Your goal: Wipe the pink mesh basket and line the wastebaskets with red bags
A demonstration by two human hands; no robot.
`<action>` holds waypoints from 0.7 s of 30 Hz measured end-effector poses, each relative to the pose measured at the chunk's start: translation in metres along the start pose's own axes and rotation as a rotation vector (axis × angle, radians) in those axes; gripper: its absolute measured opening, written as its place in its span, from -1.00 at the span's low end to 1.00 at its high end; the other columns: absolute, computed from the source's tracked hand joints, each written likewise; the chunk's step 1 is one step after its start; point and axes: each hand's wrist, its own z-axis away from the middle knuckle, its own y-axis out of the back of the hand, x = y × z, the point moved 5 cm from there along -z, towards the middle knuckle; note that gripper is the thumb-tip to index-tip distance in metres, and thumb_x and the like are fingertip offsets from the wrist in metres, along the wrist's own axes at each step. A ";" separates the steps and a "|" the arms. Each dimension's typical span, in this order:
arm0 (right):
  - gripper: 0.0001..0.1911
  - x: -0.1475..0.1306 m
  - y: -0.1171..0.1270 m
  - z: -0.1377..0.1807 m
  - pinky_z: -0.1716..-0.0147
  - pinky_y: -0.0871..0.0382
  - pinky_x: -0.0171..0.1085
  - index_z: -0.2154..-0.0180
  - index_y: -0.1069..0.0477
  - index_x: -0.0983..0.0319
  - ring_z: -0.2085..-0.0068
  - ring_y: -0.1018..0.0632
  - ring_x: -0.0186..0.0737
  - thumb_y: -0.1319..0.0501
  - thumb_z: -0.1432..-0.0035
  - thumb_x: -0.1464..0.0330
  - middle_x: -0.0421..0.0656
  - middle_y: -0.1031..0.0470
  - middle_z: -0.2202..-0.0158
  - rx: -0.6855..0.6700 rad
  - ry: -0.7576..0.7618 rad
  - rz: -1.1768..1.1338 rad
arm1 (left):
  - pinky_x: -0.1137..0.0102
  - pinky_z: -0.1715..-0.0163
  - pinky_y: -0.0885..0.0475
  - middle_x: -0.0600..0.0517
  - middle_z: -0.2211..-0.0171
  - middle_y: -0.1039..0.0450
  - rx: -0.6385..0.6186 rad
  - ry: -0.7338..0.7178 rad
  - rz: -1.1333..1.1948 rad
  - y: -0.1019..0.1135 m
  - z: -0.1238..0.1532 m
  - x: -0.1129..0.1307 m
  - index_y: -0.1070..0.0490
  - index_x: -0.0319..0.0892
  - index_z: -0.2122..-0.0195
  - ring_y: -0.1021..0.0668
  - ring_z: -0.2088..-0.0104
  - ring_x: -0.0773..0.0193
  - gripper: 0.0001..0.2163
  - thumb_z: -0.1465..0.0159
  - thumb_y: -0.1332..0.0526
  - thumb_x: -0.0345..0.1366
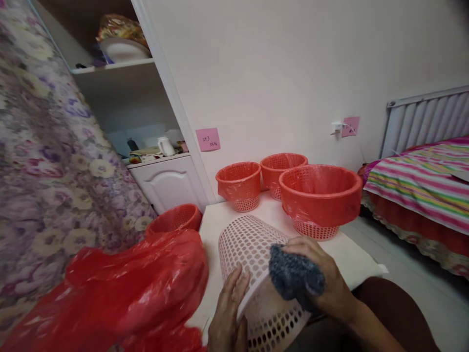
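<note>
A white perforated plastic basket [249,249] lies on its side on the white table [351,259], its bottom towards me. My left hand [229,313] rests flat against the basket's near side, fingers stretched out. My right hand [322,278] presses a dark grey fuzzy cloth [295,276] against the basket's bottom, fingers closed on the cloth. A crumpled red plastic bag [139,293] lies just left of my left hand.
Three red baskets lined with red bags [320,195] [239,185] [284,168] stand at the table's far side. Another red basket [176,219] sits lower at the left. A floral curtain [44,161] hangs left, a white cupboard [168,183] behind, a striped bed [421,186] right.
</note>
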 end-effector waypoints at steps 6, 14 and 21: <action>-0.57 0.095 0.027 0.070 0.04 -0.44 -0.12 0.15 -0.52 0.16 0.11 -0.58 -0.01 -0.39 0.17 0.36 -0.11 -0.61 0.15 0.435 -0.596 -0.343 | 0.25 -0.17 -0.35 -0.10 -0.31 -0.19 -0.002 0.041 0.042 -0.004 0.005 -0.002 -0.09 -0.01 -0.31 -0.30 -0.29 0.19 -0.46 -0.31 -0.01 -0.49; -0.51 0.116 0.010 0.094 0.26 -0.50 -0.10 0.15 -0.53 0.17 0.35 -0.60 -0.05 -0.43 0.25 0.34 -0.16 -0.65 0.33 0.670 -0.783 -0.648 | 0.27 -0.19 -0.33 -0.06 -0.31 -0.20 -0.011 0.109 -0.028 0.007 0.012 -0.008 -0.07 -0.01 -0.31 -0.26 -0.30 0.24 -0.38 -0.24 -0.01 -0.57; -0.57 0.039 0.010 0.007 0.08 -0.37 -0.14 0.07 -0.44 0.13 0.08 -0.49 -0.05 -0.28 0.07 0.40 -0.12 -0.51 0.12 0.115 -0.190 -0.261 | 0.27 -0.22 -0.29 -0.06 -0.31 -0.19 -0.039 0.070 -0.075 0.014 0.006 -0.004 -0.05 -0.06 -0.32 -0.23 -0.32 0.24 -0.34 -0.19 -0.01 -0.60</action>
